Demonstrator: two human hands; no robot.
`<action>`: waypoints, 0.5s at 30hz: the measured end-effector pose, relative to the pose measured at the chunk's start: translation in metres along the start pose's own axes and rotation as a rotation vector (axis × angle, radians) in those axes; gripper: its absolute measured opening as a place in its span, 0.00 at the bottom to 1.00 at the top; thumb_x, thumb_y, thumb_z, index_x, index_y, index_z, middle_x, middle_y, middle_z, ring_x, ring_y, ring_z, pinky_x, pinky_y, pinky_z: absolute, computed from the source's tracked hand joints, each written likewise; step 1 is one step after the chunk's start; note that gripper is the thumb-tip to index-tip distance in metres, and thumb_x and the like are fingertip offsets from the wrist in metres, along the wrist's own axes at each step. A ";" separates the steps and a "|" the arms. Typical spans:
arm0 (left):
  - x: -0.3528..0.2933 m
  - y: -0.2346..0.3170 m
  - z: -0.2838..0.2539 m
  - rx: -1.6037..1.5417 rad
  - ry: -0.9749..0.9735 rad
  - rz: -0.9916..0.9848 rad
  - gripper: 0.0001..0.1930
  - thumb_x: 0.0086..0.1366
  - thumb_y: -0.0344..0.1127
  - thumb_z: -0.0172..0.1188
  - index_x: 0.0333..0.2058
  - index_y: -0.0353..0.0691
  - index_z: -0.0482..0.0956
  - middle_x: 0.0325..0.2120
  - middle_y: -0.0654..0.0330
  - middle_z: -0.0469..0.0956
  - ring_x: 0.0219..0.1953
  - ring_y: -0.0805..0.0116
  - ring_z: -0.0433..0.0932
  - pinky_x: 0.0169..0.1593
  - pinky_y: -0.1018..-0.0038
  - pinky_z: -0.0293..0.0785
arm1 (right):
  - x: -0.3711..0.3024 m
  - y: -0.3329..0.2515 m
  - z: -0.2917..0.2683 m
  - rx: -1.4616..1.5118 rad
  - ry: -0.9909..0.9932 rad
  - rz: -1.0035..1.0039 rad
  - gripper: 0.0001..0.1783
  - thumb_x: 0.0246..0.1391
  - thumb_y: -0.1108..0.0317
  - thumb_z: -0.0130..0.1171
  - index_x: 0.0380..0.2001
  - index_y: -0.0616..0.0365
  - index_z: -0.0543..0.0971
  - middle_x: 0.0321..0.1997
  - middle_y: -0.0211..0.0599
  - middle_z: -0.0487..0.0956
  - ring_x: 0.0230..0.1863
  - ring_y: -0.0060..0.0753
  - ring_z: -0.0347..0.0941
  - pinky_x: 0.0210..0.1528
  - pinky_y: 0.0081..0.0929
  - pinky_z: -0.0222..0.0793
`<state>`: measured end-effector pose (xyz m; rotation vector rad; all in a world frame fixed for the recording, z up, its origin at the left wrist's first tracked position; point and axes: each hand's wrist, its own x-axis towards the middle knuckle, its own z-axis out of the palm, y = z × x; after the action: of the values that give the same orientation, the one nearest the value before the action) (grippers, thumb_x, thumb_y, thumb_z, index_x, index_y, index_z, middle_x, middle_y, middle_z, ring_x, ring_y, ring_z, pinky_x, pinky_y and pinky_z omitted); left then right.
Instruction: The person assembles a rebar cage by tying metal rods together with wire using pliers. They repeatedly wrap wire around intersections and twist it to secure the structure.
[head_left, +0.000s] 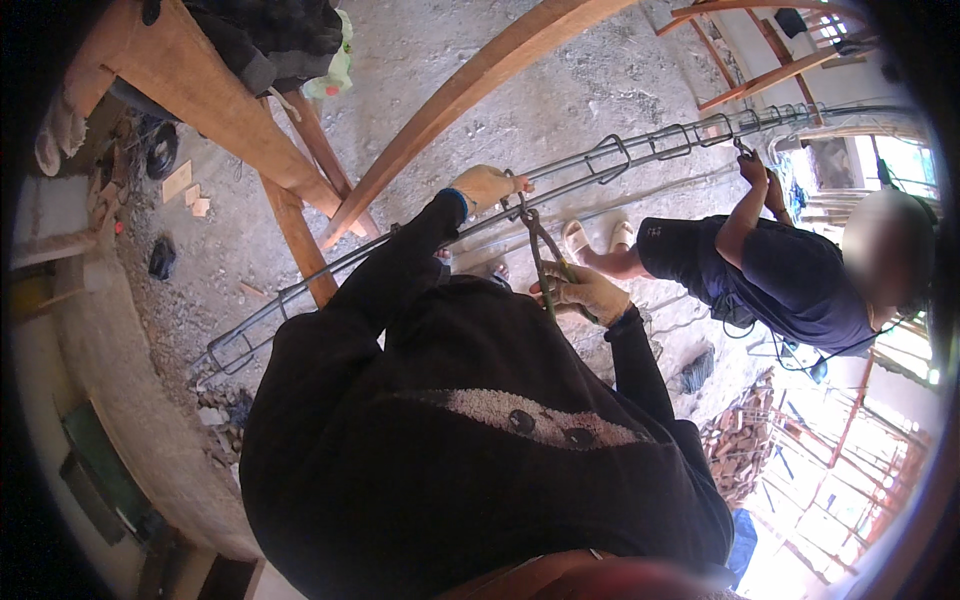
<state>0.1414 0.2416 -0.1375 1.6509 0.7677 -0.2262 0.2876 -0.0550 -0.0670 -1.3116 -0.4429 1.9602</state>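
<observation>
A long rebar cage [612,160] of thin steel bars and stirrups runs from lower left to upper right in front of me. My left hand [487,188], in a pale work glove, is closed at the cage beside a stirrup; its fingertips are partly hidden. In my gloved right hand [590,293] are the handles of long pincers [531,216]. The pincers' head meets the cage just right of my left hand, and their jaws are too small to read. Any tie wire there cannot be made out.
A co-worker in dark clothes [800,270] stands at right, both hands at the cage. Wooden beams [450,100] cross above the cage at left, with dark cloth [275,40] on them. Broken bricks [740,430] are heaped lower right. Loose bars lie on the rough floor.
</observation>
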 end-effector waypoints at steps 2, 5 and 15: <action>-0.004 0.004 -0.001 -0.006 0.006 0.010 0.24 0.73 0.66 0.60 0.51 0.57 0.93 0.47 0.54 0.89 0.52 0.62 0.83 0.58 0.68 0.76 | 0.000 0.000 0.000 -0.023 0.012 0.011 0.42 0.72 0.62 0.61 0.79 0.66 0.54 0.69 0.54 0.77 0.66 0.45 0.79 0.66 0.42 0.77; -0.003 0.003 -0.001 0.009 0.014 0.019 0.25 0.73 0.65 0.60 0.51 0.56 0.93 0.48 0.54 0.89 0.52 0.63 0.83 0.60 0.69 0.74 | -0.002 -0.001 0.002 -0.024 -0.004 0.015 0.43 0.72 0.60 0.61 0.80 0.65 0.55 0.72 0.55 0.75 0.68 0.46 0.78 0.67 0.43 0.76; 0.003 -0.006 0.001 0.029 0.022 0.001 0.24 0.74 0.63 0.61 0.50 0.55 0.93 0.48 0.56 0.90 0.50 0.67 0.82 0.57 0.71 0.74 | -0.005 0.002 0.001 0.063 -0.093 -0.053 0.48 0.70 0.56 0.65 0.81 0.63 0.52 0.75 0.56 0.71 0.73 0.48 0.73 0.70 0.45 0.73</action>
<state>0.1408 0.2419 -0.1440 1.6838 0.7835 -0.2201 0.2870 -0.0599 -0.0639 -1.1625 -0.4527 1.9805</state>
